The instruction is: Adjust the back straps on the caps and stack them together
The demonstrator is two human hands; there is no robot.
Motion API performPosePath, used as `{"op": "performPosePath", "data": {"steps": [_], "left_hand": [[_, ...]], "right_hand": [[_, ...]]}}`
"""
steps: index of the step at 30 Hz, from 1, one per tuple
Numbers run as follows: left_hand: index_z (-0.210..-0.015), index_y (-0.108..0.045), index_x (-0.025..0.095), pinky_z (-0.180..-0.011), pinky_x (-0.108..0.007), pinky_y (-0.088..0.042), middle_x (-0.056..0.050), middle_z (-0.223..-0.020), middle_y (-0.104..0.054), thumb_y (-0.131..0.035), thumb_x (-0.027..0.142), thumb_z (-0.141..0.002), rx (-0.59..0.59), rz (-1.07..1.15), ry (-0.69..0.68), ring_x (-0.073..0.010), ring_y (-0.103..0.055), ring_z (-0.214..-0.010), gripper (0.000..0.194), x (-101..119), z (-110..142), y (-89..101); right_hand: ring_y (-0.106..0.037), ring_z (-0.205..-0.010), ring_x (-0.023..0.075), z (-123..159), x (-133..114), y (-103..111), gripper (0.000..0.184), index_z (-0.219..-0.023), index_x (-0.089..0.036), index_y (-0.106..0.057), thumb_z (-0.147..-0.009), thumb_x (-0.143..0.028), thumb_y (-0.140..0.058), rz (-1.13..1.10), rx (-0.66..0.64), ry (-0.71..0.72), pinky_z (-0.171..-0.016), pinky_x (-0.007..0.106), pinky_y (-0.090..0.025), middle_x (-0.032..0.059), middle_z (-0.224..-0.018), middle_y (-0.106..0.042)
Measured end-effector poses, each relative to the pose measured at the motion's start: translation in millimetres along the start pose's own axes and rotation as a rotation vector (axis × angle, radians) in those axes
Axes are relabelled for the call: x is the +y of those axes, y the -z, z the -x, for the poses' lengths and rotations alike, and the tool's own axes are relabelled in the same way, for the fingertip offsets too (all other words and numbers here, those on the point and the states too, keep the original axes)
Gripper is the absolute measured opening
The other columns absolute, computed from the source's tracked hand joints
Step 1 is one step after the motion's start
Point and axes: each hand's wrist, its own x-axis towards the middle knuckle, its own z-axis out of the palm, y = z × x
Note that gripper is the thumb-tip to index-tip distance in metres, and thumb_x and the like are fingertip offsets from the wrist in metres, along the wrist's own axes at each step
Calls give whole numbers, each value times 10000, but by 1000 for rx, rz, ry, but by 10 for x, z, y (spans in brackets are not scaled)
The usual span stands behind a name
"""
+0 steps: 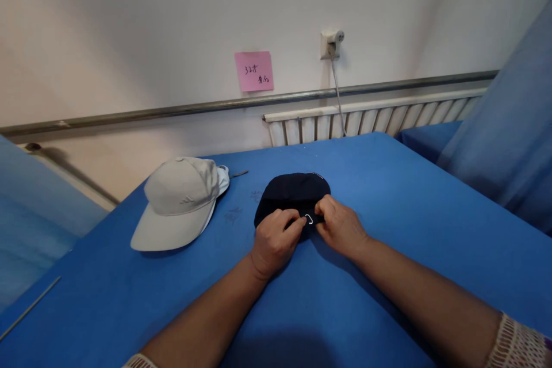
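A dark navy cap (293, 188) lies on the blue-covered table (371, 310) in front of me, its back strap side turned toward me. My left hand (278, 236) pinches the strap at its left, fingers curled. On the other side my right hand (338, 223) grips the strap's right part between thumb and fingers. Between the two hands shows a small light-coloured buckle (309, 219). Left of the navy cap sits a light grey baseball cap (181, 192), brim toward me and to the left, touched by neither hand.
Behind the table runs a metal rail (190, 109) along the wall, above a white radiator (366, 121). A pink note (254, 71) and a socket with a plugged-in cord (331, 46) are on the wall. Blue curtains (509, 121) hang at both sides. A thin rod (30, 307) lies at left.
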Motion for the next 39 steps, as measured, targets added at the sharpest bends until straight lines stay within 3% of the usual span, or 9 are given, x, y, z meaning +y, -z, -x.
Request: {"op": "performPosePath", "data": {"steps": [4,12,15,18,25,31,34,39], "left_hand": [[-947,-659,182,-658,-275,-452,-52,-878,-665,-533,127,-876,-51,10,-12,-141,-552,-721,155,-4,27,-18],[-1161,-578,192,-807,-365,-503,-98,-1064,-627,-502,89,-832,-114,219,98,-206,-592,-931,353,26,70,93],[-1197,-547,191,-875,-399,-492,-105,-1118,-606,-546,135,-812,-57,320,152,-226,-580,-1022,389,-15,87,200],[-1156,-575,193,-894,-412,-476,-101,-1102,-615,-563,175,-819,3,280,241,-233,-577,-1031,338,-98,88,232],[-1118,-620,209,-822,-412,-429,-84,-1077,-633,-583,253,-873,-276,80,193,-238,-563,-966,252,-224,42,127],[-1015,-648,199,-788,-391,-424,-76,-982,-633,-588,220,-874,-307,3,186,-223,-558,-896,154,-235,31,91],[-1038,-643,202,-794,-377,-456,-73,-1001,-626,-556,233,-897,-242,53,217,-209,-567,-903,169,-251,30,110],[-1051,-652,229,-814,-338,-505,-48,-1002,-625,-559,264,-900,-92,271,356,-181,-601,-932,180,-269,-30,249]], "right_hand": [[-542,-764,168,21,-70,83,130,-981,-202,-522,-856,-180,-494,-19,-72,112,-646,284,-386,61,-949,-568],[-503,-683,149,30,23,32,128,-839,-202,-476,-766,-96,-472,54,-47,90,-596,272,-330,27,-822,-545],[-494,-678,148,23,51,53,145,-814,-206,-453,-737,-85,-474,59,-79,82,-587,273,-314,21,-809,-538],[-480,-653,138,20,47,103,167,-810,-210,-448,-727,-67,-470,36,-167,106,-575,271,-301,14,-806,-545],[-489,-623,130,55,9,206,223,-833,-212,-498,-707,-29,-483,-41,-386,159,-571,266,-297,9,-786,-585],[-451,-573,110,102,-49,177,134,-732,-209,-527,-717,-79,-557,-200,-464,146,-547,251,-295,-13,-700,-580],[-441,-528,100,87,-36,140,106,-686,-213,-529,-765,-172,-588,-348,-407,40,-514,240,-293,-33,-627,-559],[-433,-503,113,29,86,141,134,-755,-228,-560,-841,-329,-583,-511,48,-182,-513,258,-331,-40,-575,-506]]}}
